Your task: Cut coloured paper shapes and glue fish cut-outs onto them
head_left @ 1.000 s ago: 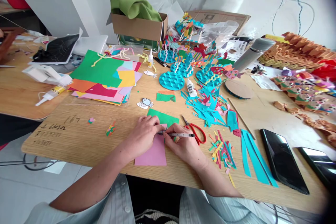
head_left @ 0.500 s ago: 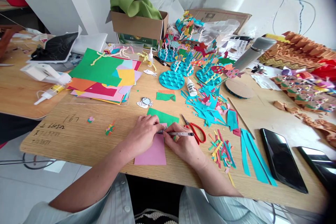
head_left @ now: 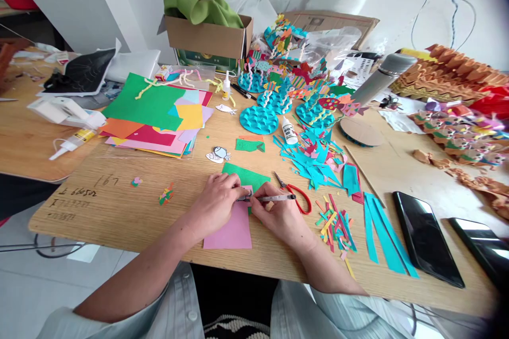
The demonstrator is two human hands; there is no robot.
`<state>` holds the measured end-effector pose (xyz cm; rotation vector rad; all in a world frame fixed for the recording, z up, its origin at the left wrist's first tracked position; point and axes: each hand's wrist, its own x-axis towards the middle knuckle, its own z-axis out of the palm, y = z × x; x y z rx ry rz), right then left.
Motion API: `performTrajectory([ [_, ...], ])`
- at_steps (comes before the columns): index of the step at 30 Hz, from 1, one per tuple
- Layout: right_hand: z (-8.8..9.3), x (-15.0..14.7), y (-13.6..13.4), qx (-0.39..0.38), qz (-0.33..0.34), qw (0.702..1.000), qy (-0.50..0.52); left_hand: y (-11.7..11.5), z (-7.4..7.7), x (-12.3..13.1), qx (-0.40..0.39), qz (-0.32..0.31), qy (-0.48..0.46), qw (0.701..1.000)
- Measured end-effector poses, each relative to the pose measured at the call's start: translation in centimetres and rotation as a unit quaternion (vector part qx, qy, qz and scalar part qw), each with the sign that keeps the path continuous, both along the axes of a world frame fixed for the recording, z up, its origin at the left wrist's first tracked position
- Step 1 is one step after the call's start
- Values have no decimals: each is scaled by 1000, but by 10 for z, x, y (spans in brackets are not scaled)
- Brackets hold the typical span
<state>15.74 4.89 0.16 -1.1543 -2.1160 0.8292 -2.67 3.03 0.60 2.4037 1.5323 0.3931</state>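
My right hand [head_left: 278, 213] is closed around a slim grey pen [head_left: 274, 197], its tip down at the top edge of the pink paper sheet [head_left: 233, 229], which lies flat on the wooden table [head_left: 119, 209]. My left hand [head_left: 217, 204] sits curled on that same top edge, its fingers [head_left: 234, 192] bunched close to the pen tip; I cannot tell whether they pinch anything or only press down. A green paper piece [head_left: 242, 177] lies partly under the sheet's far edge. Just past it are a small cut-out fish [head_left: 221, 153] and a green paper scrap [head_left: 249, 145]. To the sheet's right sit red-handled scissors [head_left: 299, 199], then a heap of multicoloured paper strips [head_left: 334, 230], long teal strips [head_left: 384, 238], and a black phone [head_left: 427, 238]. Beyond the sheet lie teal paper offcuts [head_left: 314, 164], a white glue bottle [head_left: 289, 131], and a teal textured disc [head_left: 258, 119]. Far to its left is a stack of coloured paper [head_left: 155, 116].
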Motion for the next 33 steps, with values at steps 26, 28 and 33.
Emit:
performTrajectory([
  [26, 2, 0, 2, -36, -27, 999, 30, 2, -10, 4, 47, 18, -45, 998],
  [28, 2, 0, 3, -43, -31, 998, 31, 2, -10, 4, 48, 18, -44, 998],
  [33, 0, 0, 4, -60, -42, 996, 41, 2, -11, 3, 52, 16, -38, 998],
])
